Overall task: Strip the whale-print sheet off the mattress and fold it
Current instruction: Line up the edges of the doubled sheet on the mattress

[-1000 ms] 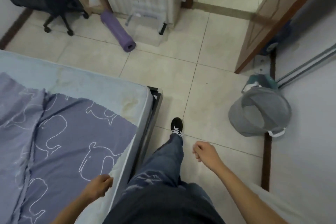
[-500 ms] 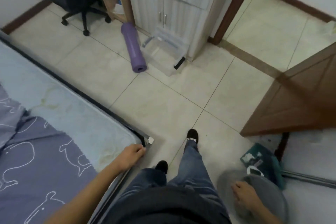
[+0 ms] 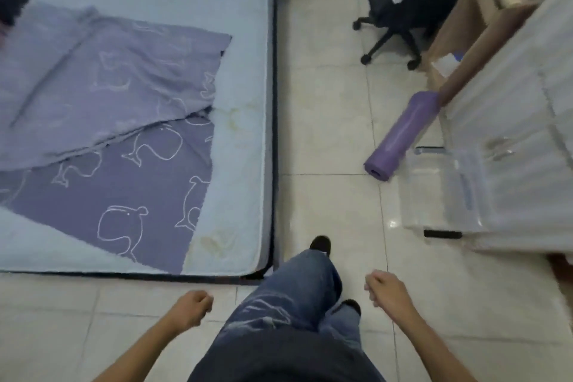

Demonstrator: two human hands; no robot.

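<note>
Both hands free, nothing in either.
- Left hand [image 3: 192, 308], 7 o'clock low in view: fingers loosely curled, over the floor tiles [image 3: 325, 121], clear of the bed.
- Right hand [image 3: 386, 291], 5 o'clock: same loose curl, knuckles forward, out beside the right thigh.
- Neither hand touches the whale-print sheet [image 3: 130, 195].

Sheet is on the mattress [image 3: 245, 77], 9 to 10 o'clock from centre.
- It's loose, not tucked.
- The far part is flipped over onto itself, paler reverse side up, and creased.
- The near part lies flat, darker, with white whale outlines showing.
- Its near corner runs down to the mattress edge closest to the person.
- Bare light-blue mattress shows all along the sheet's right side, past its far end, and at the near left corner.
- Yellowish stains on the bare strip.
- Dark bed frame edge [image 3: 274, 133] borders the mattress on the right.

Person stands at the foot corner. Jeans leg [image 3: 297, 295] and black shoe [image 3: 321, 243] are forward at 6 o'clock, just off the mattress corner.

Rest of the room:
- Rolled purple yoga mat [image 3: 400, 133] on the floor at 3 o'clock.
- Clear plastic bin [image 3: 446, 189] just beside the mat's near end.
- Both sit against a white cabinet [image 3: 527, 96].
- Black office chair [image 3: 406, 0] at 1 o'clock.
- Picture is motion-blurred, so fine detail is unreadable.
</note>
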